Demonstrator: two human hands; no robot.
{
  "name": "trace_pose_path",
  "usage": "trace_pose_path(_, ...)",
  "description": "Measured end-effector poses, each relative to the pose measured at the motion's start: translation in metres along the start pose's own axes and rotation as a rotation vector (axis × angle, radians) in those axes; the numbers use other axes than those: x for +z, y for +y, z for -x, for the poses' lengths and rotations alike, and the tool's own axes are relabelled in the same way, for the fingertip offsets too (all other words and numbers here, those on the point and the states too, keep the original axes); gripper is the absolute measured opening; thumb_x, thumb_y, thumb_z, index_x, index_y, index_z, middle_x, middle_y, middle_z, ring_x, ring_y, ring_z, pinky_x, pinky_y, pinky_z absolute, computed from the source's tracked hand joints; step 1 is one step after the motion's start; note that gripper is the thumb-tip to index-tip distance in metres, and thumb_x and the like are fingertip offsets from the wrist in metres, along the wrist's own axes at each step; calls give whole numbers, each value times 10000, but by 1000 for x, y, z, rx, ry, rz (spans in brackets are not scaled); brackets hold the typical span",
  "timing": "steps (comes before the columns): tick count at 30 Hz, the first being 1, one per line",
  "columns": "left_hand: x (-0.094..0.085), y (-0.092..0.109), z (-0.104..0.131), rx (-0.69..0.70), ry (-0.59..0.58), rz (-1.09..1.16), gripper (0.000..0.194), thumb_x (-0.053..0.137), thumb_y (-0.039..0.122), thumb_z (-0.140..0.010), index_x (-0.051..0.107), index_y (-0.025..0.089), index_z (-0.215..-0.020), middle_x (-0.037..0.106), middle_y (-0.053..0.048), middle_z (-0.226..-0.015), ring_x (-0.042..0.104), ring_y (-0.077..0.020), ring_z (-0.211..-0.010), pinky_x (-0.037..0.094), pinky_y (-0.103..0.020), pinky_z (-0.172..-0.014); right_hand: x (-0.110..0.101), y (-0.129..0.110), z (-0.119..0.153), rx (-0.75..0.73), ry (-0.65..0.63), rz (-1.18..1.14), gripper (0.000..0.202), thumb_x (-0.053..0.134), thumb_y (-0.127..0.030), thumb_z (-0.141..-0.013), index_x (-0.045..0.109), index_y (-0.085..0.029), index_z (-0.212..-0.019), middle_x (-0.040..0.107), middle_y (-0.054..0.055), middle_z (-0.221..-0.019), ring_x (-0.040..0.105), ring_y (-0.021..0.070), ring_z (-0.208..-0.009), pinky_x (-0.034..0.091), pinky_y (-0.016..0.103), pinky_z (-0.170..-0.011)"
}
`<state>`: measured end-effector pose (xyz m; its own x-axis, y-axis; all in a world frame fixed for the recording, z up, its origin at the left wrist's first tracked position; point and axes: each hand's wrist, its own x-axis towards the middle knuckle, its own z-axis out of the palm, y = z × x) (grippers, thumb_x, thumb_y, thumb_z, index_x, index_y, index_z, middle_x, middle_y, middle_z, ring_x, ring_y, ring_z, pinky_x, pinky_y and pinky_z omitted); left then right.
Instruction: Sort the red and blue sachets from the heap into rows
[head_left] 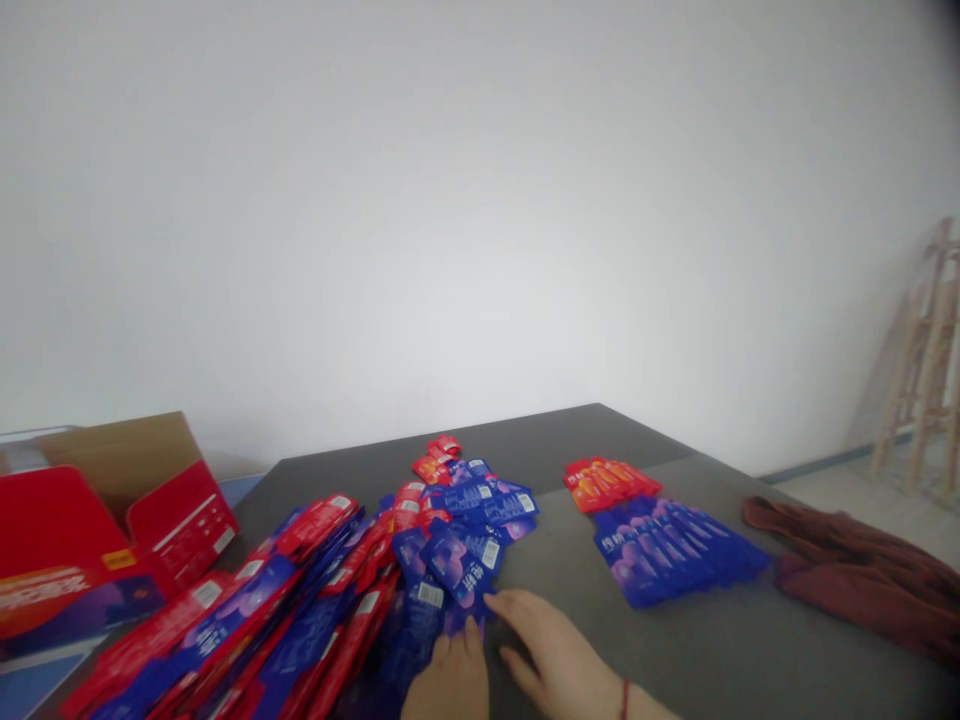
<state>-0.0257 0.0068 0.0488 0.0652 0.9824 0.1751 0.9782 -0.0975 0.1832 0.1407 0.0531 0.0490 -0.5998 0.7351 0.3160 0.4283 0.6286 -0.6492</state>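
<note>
My left hand (448,678) is at the bottom middle, its fingers together on the lower end of a blue packet (463,575) with purple round shapes and white lettering. Just right of it is my right hand (553,650), wearing a thin red band at the wrist. Its forefinger reaches the edge of that packet, and its thumb stays apart with a gap between. Around and beyond my fingers lies a loose pile of blue packets (469,497) mixed with red packets (409,505). The undersides of my fingers are hidden.
On the left, a long heap of red and blue packets (300,600) leans beside an opened red carton (187,525). Fanned blue packets (679,550) and red packets (609,483) lie on the dark table (570,445) at right, near a brown cloth (855,570). A wooden rack (926,370) stands beyond.
</note>
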Motion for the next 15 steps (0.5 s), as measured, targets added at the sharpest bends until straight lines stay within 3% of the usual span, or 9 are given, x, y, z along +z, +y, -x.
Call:
trace_pose_path(2, -15, 1, -4, 5, -81, 67, 594, 375, 42, -761, 494, 148, -1333, 699, -142, -1054, 647, -240, -961, 503, -306, -785, 3, 0, 1, 97, 55, -240, 554, 539, -225, -780, 471, -196, -1329, 576, 113, -1267, 541, 225, -1135, 382, 392, -1013)
trace_pose_path(4, -28, 5, -11, 1, -113, 234, 609, 376, 61, -763, 452, 146, -1361, 666, -125, -1162, 625, -222, -1050, 458, -336, -923, 7, 0, 2, 238, 27, -569, 536, 564, -373, -798, 482, -185, -1293, 641, 106, -1114, 618, 210, -976, 471, 364, -880)
trace_pose_path(6, -34, 10, -20, -27, -62, 477, 592, 361, 82, -767, 462, 146, -1347, 599, -100, -1282, 545, -196, -1189, 378, -342, -1037, 12, -1, 4, 369, -96, -897, 585, 592, -530, -762, 518, -173, -1220, 667, 79, -939, 648, 189, -810, 503, 314, -718)
trace_pose_path(8, -30, 16, -29, -86, 42, 718, 594, 372, 90, -736, 489, 153, -1315, 540, -74, -1355, 457, -177, -1280, 307, -340, -1097, 14, -2, 7, 407, -230, -1122, 609, 668, -575, -675, 572, -161, -1111, 653, 42, -807, 631, 149, -677, 476, 251, -617)
trace_pose_path(11, -12, 23, -41, -182, 134, 1011, 539, 458, 142, -705, 547, 156, -1236, 594, -76, -1283, 510, -203, -1221, 361, -349, -1059, 12, 0, 13, 354, -293, -1152, 470, 753, -452, -590, 640, -147, -929, 628, 3, -705, 571, 93, -579, 432, 195, -571)
trace_pose_path(15, 8, 23, -47, -280, 50, 1294, 386, 636, 379, -698, 649, 152, -1011, 713, -54, -898, 660, -210, -823, 525, -301, -719, -3, 13, 19, 440, -311, -865, 196, 658, -242, -615, 646, -153, -790, 624, -33, -639, 501, 54, -487, 386, 156, -490)
